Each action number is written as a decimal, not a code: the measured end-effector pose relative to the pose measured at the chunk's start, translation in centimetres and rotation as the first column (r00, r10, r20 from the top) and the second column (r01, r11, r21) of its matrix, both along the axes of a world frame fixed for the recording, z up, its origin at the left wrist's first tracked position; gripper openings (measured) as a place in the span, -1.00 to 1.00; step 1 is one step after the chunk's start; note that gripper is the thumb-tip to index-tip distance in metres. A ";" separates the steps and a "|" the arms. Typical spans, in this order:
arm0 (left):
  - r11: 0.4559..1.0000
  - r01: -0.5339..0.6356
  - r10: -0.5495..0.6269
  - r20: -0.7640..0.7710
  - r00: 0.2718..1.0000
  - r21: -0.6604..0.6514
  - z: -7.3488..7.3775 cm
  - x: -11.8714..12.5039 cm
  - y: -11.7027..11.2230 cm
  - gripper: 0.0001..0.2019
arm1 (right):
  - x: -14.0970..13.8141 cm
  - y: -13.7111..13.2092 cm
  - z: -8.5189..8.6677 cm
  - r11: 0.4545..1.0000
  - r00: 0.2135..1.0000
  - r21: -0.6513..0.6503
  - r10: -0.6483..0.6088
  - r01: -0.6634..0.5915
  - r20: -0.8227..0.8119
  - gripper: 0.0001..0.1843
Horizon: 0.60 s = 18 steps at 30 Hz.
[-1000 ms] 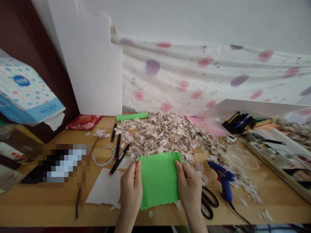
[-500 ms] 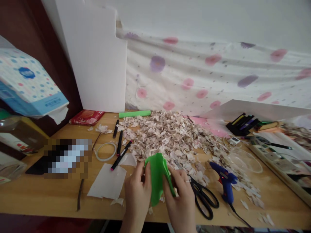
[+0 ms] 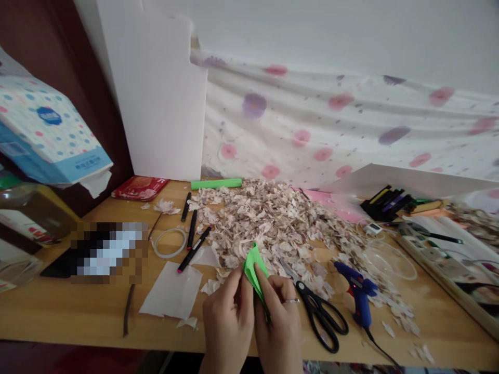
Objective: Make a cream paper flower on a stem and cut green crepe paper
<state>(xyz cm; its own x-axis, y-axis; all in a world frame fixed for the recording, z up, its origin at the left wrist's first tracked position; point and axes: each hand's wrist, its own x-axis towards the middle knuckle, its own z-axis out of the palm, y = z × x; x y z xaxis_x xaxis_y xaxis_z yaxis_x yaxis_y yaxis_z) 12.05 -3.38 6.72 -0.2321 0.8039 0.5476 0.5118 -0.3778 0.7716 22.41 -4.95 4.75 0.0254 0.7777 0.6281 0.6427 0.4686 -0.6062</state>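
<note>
A piece of green crepe paper stands folded and pinched between both my hands at the front edge of the wooden table. My left hand grips its left side, fingers closed. My right hand, with a ring on one finger, presses against it from the right, fingers closed. Black scissors lie just right of my right hand. A big heap of pale paper scraps spreads behind the hands.
A blue glue gun lies right of the scissors. Black markers, a clear ring, white paper and a green roll lie to the left and back. A tissue pack overhangs at left; a power strip sits at right.
The green paper was spread flat between my hands; both hands have come together and folded it into a narrow upright bundle. The view shifted slightly left.
</note>
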 end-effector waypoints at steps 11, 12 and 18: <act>0.987 0.007 0.032 0.238 0.971 -0.163 0.4 -0.6 0.1 -0.71 | 1.3 -0.2 0.7 0.990 0.942 -0.133 -0.082 0.040 -0.326 -0.81; 0.984 -0.001 0.049 0.261 0.964 -0.180 0.4 -0.9 0.3 -0.69 | 1.7 -0.2 0.9 0.980 0.920 -0.194 -0.119 0.048 -0.372 -0.80; 0.971 0.011 0.035 0.190 0.981 -0.239 0.0 -2.3 1.4 -0.69 | 3.1 0.1 0.9 0.912 0.795 -0.411 -0.243 -0.009 -0.556 -0.67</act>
<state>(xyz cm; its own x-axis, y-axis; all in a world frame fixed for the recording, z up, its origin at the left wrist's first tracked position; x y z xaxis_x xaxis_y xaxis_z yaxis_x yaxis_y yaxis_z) 9.75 -1.98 6.69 -0.3242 0.9019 0.2854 0.3494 -0.1662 0.9221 25.51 -4.88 5.67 0.3941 0.9112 0.1202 0.1392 0.0701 -0.9878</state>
